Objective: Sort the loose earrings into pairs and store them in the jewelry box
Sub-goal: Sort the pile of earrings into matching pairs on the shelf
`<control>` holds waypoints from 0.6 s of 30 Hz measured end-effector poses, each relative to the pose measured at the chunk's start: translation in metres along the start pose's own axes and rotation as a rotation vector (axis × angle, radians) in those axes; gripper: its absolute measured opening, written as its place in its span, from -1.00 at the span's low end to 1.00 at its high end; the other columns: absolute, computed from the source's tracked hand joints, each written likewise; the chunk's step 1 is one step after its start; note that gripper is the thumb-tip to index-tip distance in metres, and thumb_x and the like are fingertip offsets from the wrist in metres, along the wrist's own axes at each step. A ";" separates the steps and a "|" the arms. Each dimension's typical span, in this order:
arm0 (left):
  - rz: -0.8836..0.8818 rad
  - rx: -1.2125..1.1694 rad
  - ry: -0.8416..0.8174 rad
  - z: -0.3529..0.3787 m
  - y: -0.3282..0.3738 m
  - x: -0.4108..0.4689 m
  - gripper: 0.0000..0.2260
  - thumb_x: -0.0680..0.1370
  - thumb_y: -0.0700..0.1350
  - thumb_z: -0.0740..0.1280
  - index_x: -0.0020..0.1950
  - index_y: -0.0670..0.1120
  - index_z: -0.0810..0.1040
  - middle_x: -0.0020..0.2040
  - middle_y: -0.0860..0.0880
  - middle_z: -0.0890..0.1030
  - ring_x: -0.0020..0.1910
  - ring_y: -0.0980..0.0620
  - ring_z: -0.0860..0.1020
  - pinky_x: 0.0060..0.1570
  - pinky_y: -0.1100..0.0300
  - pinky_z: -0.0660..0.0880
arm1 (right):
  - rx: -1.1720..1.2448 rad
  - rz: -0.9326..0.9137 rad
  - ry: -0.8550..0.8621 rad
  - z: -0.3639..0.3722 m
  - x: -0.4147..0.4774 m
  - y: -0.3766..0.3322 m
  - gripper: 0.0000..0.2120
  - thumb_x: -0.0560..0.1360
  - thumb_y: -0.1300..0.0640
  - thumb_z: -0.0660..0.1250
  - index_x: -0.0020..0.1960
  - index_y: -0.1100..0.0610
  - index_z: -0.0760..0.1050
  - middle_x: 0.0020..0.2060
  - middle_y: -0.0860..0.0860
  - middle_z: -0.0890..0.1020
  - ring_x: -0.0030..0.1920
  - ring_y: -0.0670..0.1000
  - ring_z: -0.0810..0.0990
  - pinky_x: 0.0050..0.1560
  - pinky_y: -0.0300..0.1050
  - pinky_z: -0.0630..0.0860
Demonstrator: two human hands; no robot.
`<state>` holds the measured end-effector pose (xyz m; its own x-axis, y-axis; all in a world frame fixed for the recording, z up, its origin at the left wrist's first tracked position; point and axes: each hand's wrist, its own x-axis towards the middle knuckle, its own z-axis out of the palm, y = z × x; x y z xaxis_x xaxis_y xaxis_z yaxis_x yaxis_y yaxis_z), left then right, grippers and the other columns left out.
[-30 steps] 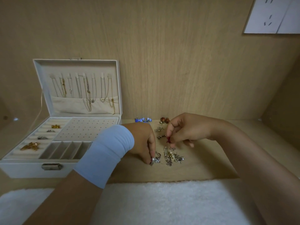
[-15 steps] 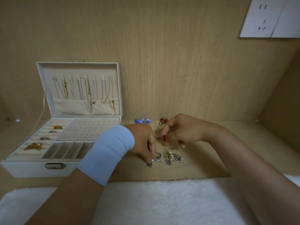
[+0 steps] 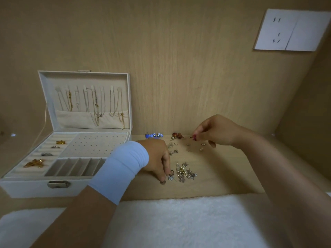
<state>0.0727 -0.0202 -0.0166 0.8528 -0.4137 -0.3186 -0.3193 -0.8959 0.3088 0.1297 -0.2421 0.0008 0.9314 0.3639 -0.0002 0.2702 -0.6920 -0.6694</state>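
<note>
From the head camera I see the jewelry box [image 3: 26, 188] standing open on the wooden shelf [image 3: 223, 178], its lid [image 3: 44, 97] upright against the back panel; necklaces [image 3: 95, 104] hang inside the lid, gold pieces [image 3: 34, 162] lie in the ring rolls at the box's left side, and the stud panel [image 3: 95, 144] sits at the back of the tray.

Everything loose lies to the right of the box. A pile of earrings [image 3: 186, 173] sits level with the box's front edge; the blue earrings [image 3: 154, 135] lie just beside its back right corner, against the back panel; the amber earrings [image 3: 177, 135] lie a little farther from the box along the same panel; a few small silver pieces are scattered between those and the pile.

My left hand [image 3: 157, 158], with a pale blue wristband [image 3: 123, 169], reaches in just right of the box, fingers bent downward; their tips touch a silver earring [image 3: 170, 177] at the pile's box-side edge; I cannot tell whether they pinch it or only press on it.

My right hand [image 3: 218, 131] is farthest from the box, raised near the back panel; thumb and forefinger pinch a small red earring [image 3: 194, 137], the other fingers loosely curled.

A white towel [image 3: 179, 221] lies in front of the box and shelf; a wall socket [image 3: 290, 30] is high on the panel, far right of the box.
</note>
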 end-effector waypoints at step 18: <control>0.130 -0.587 0.444 -0.005 -0.009 0.008 -0.89 0.39 -0.15 0.56 -0.16 -0.01 0.67 -0.23 -0.04 0.70 -0.29 0.09 0.63 -0.09 0.12 0.61 | -0.316 0.045 -0.141 0.020 0.006 0.032 -0.92 0.39 0.06 0.49 -0.15 0.02 0.74 -0.23 -0.07 0.74 -0.09 -0.07 0.67 0.06 -0.08 0.60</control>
<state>0.0848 -0.0142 -0.0172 0.9497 -0.2948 0.1060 -0.2614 -0.5593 0.7867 0.1385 -0.2495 -0.0357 0.9071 0.3962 -0.1419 0.3126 -0.8600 -0.4033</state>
